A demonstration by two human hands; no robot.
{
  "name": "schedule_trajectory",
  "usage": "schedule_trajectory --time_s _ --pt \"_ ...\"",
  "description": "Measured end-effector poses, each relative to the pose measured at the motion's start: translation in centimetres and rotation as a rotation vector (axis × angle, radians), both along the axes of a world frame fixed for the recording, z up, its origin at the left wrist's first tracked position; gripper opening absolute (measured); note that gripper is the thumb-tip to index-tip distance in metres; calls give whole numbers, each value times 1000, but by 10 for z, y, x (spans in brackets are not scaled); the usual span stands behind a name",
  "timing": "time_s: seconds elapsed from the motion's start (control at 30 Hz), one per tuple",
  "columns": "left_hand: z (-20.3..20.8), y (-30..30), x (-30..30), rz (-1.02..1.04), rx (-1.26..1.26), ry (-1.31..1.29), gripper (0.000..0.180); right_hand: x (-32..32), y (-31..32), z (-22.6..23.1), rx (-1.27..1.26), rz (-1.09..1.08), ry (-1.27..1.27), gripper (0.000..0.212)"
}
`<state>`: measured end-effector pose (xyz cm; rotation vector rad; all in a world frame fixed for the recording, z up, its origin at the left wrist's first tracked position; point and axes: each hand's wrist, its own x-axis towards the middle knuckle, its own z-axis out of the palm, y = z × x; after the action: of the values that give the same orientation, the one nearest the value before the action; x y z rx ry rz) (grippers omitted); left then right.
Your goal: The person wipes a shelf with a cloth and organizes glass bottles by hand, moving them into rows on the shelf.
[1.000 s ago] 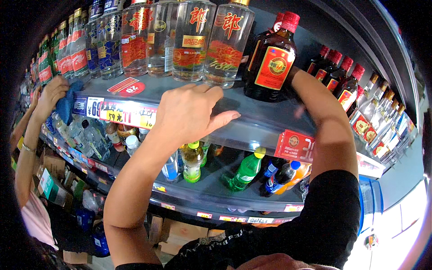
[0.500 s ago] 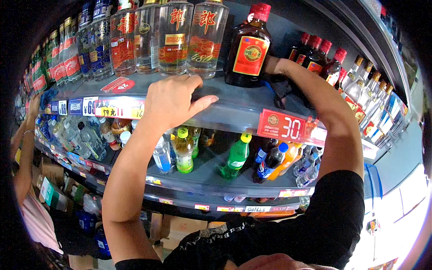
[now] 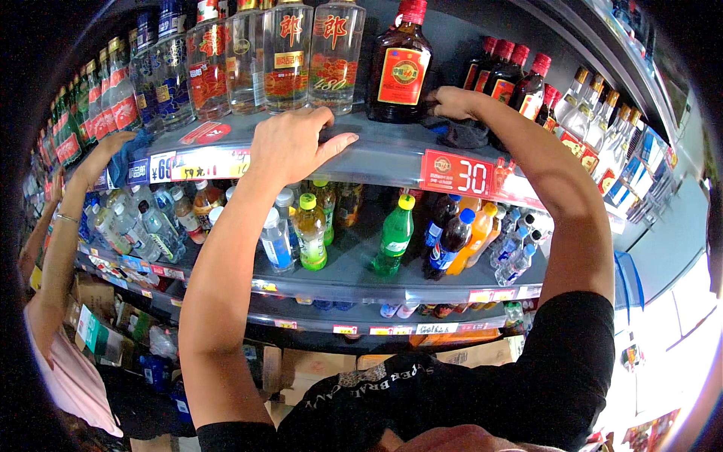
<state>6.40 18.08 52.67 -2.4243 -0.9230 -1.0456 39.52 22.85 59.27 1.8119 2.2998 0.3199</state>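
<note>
My left hand [image 3: 290, 147] rests on the front edge of the upper shelf [image 3: 361, 154], its thumb sticking out to the side and nothing held. Its fingertips lie over the edge, partly hidden by the hand. On the same shelf my right hand [image 3: 456, 103] is closed on a dark cloth [image 3: 461, 134] that lies bunched on the surface. Just left of that hand stands a dark brown liquor bottle [image 3: 399, 75] with a red cap and red label. Tall clear liquor bottles [image 3: 335, 60] line up behind my left hand.
More red-capped bottles [image 3: 531, 87] and clear bottles [image 3: 591, 113] stand at the right. Drink bottles, including a green one [image 3: 394, 237], fill the shelf below. At the left another person's hand [image 3: 113, 147] is on a blue cloth [image 3: 124, 162] at the shelf edge.
My right hand has come out from behind the brown bottle, and more of the dark cloth shows. The other person's hand and blue cloth have moved right along the shelf. The view has shifted slightly.
</note>
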Motion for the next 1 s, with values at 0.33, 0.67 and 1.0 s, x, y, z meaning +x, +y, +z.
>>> schedule_trajectory --time_s 0.33,0.67,1.0 --pt "-1 1 3 -21 32 -18 43 -2 -53 3 -3 136 165 42" --pt "2 -3 2 -21 -3 26 51 -14 -93 12 -82 94 251 39" --pt "4 -6 1 -19 -7 33 51 -29 -124 35 -80 -1 901 41"
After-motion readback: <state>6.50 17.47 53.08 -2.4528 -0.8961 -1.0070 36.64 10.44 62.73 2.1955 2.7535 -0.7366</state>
